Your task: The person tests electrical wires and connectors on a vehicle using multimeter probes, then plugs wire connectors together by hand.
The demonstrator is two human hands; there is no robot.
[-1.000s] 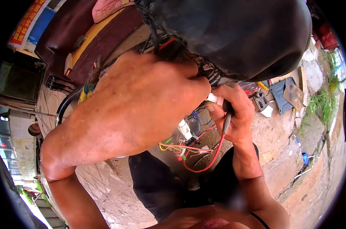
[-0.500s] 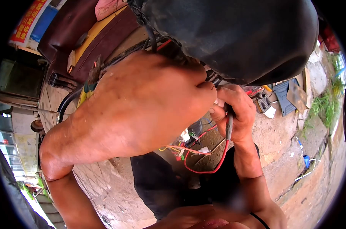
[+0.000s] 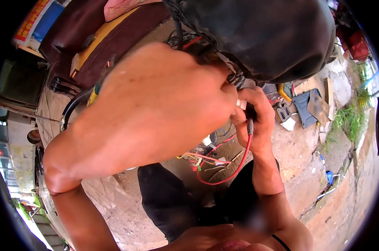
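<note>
My left hand reaches across close to the camera, its back toward me and its fingers curled under. Its fingertips are mostly hidden beside my right hand, so what they grip does not show. My right hand is closed, thumb and forefinger pinched together. Out of it runs a red cable with a dark sleeve, looping down toward a bundle of coloured wires. A small white piece, perhaps a connector, shows at its fingertips. Right above both hands is a large black padded cover or seat.
A dark red sofa stands at upper left. On the ground at right lie a grey-blue plastic panel, a dark finned part and a blue scrap. Grass grows beyond. Dark cables hang beside the black cover.
The view has shifted slightly. Both hands stay close together under the black cover. The white piece at my right fingertips shows more plainly, and the red cable's loop has moved slightly up.
</note>
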